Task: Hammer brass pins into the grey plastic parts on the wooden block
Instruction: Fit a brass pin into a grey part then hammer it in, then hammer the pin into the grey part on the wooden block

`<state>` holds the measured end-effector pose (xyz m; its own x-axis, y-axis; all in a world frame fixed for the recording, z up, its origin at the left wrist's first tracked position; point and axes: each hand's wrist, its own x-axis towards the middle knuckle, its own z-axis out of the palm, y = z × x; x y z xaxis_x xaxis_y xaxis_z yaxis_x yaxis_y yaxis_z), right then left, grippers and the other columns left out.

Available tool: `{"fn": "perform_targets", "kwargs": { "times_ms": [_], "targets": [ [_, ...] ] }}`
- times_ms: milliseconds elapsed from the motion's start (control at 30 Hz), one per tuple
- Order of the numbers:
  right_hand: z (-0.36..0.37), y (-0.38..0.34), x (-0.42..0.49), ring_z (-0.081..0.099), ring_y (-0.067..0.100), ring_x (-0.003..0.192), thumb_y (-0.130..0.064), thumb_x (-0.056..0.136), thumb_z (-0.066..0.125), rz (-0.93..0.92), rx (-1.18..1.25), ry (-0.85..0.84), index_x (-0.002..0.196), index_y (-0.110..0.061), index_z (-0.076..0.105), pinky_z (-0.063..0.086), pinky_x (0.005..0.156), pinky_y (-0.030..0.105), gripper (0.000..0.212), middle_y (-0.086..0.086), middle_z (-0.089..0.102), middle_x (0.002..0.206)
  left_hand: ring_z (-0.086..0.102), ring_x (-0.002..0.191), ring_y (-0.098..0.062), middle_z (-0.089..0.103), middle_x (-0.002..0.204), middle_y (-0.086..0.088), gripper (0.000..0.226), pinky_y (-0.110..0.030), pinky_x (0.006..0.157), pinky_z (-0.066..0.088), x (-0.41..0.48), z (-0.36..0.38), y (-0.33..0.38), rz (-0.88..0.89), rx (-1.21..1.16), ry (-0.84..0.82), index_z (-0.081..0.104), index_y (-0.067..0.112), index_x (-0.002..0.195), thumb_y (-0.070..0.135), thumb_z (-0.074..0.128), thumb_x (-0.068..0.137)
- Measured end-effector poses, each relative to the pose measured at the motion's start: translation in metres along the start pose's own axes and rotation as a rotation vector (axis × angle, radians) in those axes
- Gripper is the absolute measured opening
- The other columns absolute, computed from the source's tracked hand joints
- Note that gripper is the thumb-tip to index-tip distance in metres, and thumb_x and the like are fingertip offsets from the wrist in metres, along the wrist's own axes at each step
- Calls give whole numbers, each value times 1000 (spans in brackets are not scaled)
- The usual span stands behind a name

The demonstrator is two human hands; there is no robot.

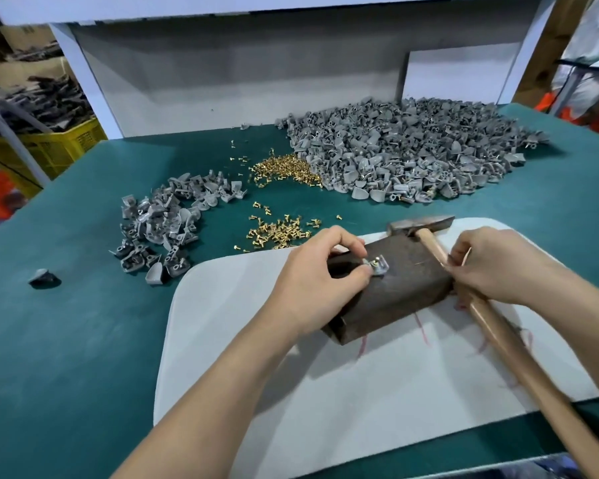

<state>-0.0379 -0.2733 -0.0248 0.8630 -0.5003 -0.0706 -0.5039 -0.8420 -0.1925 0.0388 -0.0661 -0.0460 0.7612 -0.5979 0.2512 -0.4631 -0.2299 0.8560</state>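
Pin (377,260) kept upright in grey part (381,268) pinched by left hand (312,274) on wooden block (405,292), then light square taps from hammer (498,319) gripped in right hand (491,264).

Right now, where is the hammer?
The hammer is right of centre in the head view, along the wooden block's right edge, its handle held by the right hand.

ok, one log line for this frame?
left hand: pinches grey part on wooden block | right hand: grips hammer | brass pin: in part
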Motion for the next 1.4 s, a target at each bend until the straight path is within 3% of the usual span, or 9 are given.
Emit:
{"fn": "perform_targets", "kwargs": {
  "times_ms": [133, 233, 367, 500, 667, 867, 1200, 1333, 1400],
  "targets": [
    [-10, 4, 13, 63, 26, 52, -16, 77, 65, 77, 389, -137, 62, -2, 62, 54, 55, 30, 21, 11, 64, 54, 59, 96, 0, 66, 104, 12, 15, -16, 89, 42, -1, 0, 2, 22, 8, 28, 60, 23, 76, 12, 68, 81],
    [-26, 5, 19, 47, 14, 36, -7, 75, 61, 156, 767, -466, 75, -2, 54, 40, 35, 17, 8, 9, 52, 52, 60, 94, 1, 67, 103, 12, 15, -14, 87, 42, -1, 0, 3, 13, -11, 43, 61, 21, 74, 10, 69, 80],
    [-29, 2, 13, 30, 4, 27, -29, 81, 56, 133, 1118, -611, 84, -6, 46, 25, 27, 10, 26, -1, 41, 49, 60, 94, 1, 67, 103, 12, 13, -13, 87, 42, 0, 0, 0, 8, -20, 39, 63, 20, 76, 9, 68, 80],
    [-39, -1, -8, 27, 11, 26, -51, 66, 64, -49, 1098, -402, 80, -6, 55, 26, 32, 12, 48, 3, 40, 48, 60, 94, 2, 67, 103, 13, 11, -10, 85, 41, 0, 2, 0, -5, -24, 48, 63, 19, 78, 8, 68, 80],
    [-65, -28, -32, 35, 15, 26, -23, 77, 63, -187, 935, -479, 80, 2, 61, 30, 30, 16, 25, 8, 46, 51, 62, 90, -4, 69, 96, 9, 13, -14, 84, 43, 0, 2, 2, -5, -25, 56, 63, 16, 77, 4, 66, 78],
    [-57, -48, -54, 42, 19, 31, -15, 88, 56, -328, 548, -147, 80, -12, 48, 39, 36, 28, 11, 2, 49, 45, 62, 82, -6, 68, 86, 11, 26, -21, 83, 47, 1, 0, 1, -47, -23, 106, 57, 24, 69, 3, 68, 79],
    [-66, -51, -63, 39, 9, 30, -31, 85, 50, -302, 436, -102, 73, -20, 40, 37, 34, 24, 19, -4, 44, 43, 62, 86, -2, 69, 93, 13, 20, -19, 82, 47, -1, 1, 3, -111, -57, 116, 59, 19, 71, 4, 68, 81],
    [-50, -57, -61, 50, 20, 55, -29, 94, 47, -338, 226, -41, 68, -28, 31, 43, 48, 26, 31, -5, 46, 64, 63, 84, -7, 70, 98, 3, 21, -21, 83, 48, 0, 1, 2, -99, -109, 119, 61, 16, 69, 0, 68, 80],
    [-50, -55, -59, 54, 22, 50, -34, 93, 47, -280, 208, -47, 71, -23, 31, 45, 41, 31, 29, 1, 52, 72, 63, 86, -7, 70, 98, 2, 20, -22, 83, 50, -1, 1, 3, -86, -107, 125, 62, 16, 68, 1, 69, 79]
  ]
}}
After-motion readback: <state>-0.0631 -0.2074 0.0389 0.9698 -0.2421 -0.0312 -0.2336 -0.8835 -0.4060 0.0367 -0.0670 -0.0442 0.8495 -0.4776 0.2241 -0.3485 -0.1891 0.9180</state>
